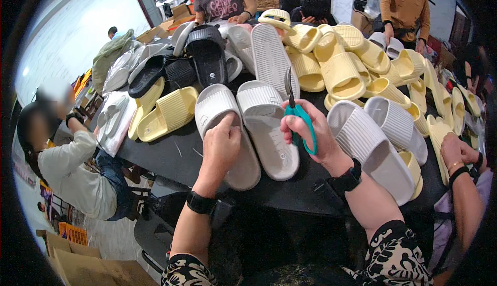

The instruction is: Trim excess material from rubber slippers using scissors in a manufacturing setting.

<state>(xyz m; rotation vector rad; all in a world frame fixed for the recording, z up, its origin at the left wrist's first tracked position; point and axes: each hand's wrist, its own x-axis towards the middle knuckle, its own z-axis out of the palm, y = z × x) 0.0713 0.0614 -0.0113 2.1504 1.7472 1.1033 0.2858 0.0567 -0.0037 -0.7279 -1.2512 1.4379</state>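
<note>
A pair of light grey slide slippers lies side by side in front of me on the dark table, toes pointing away. My left hand (221,148) is closed on the left grey slipper (242,169), its fingertips reaching in under the strap. The right grey slipper (274,148) rests against it, with thin marks like threads on its strap. In my right hand (327,140) is a pair of scissors (309,125) with teal handles, held above that slipper's right side. Their dark blades point up and away and look nearly closed.
Yellow slippers (344,76) are heaped at the right, black slippers (207,55) further back. Another grey slipper (370,151) lies right of my right hand. A co-worker's hands (458,151) hold a yellow slipper at the right edge. Other people surround the table (171,156).
</note>
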